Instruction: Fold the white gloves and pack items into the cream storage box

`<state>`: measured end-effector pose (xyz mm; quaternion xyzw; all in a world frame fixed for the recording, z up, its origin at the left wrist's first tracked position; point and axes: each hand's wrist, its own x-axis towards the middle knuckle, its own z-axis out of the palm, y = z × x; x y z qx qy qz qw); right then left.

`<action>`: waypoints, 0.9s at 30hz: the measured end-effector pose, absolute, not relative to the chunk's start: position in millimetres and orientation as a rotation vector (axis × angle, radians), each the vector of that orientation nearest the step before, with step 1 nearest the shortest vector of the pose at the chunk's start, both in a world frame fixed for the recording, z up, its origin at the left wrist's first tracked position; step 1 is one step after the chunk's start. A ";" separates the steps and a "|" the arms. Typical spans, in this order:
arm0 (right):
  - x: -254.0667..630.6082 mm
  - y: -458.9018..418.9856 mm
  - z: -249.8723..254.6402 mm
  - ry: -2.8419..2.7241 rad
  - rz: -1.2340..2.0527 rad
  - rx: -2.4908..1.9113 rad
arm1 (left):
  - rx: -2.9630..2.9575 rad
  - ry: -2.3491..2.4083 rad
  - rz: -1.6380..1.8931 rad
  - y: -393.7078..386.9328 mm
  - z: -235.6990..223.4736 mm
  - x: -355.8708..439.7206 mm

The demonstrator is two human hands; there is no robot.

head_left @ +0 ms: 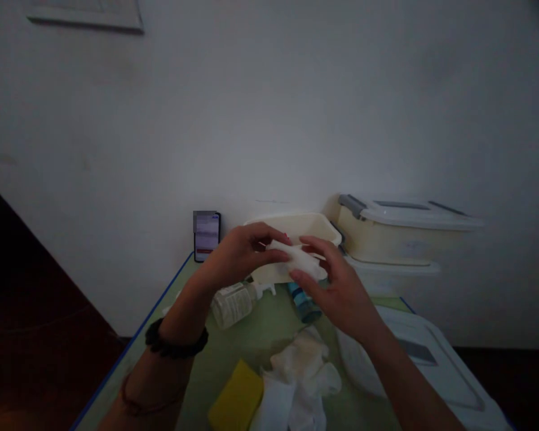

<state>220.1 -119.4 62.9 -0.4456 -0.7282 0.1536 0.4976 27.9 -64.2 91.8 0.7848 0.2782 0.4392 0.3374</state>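
Observation:
A small folded white cloth or tissue is held up between both hands, in front of an open cream plastic bin. My left hand pinches its left end between thumb and fingers. At its right side, my right hand has thumb and fingers closed around the edge. Below the hands, a clear pump bottle with a white nozzle lies on its side. A blue bottle or can lies to its right, partly hidden by my right hand.
Crumpled white cloths and a yellow sponge or cloth lie at the front of the green table. A phone leans against the wall. Lidded cream boxes are stacked at right, and a loose white lid lies nearer.

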 end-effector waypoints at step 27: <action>226.8 -110.3 94.2 -1.842 1.354 -0.802 | 1.692 0.463 0.738 -76.5 101.1 24.5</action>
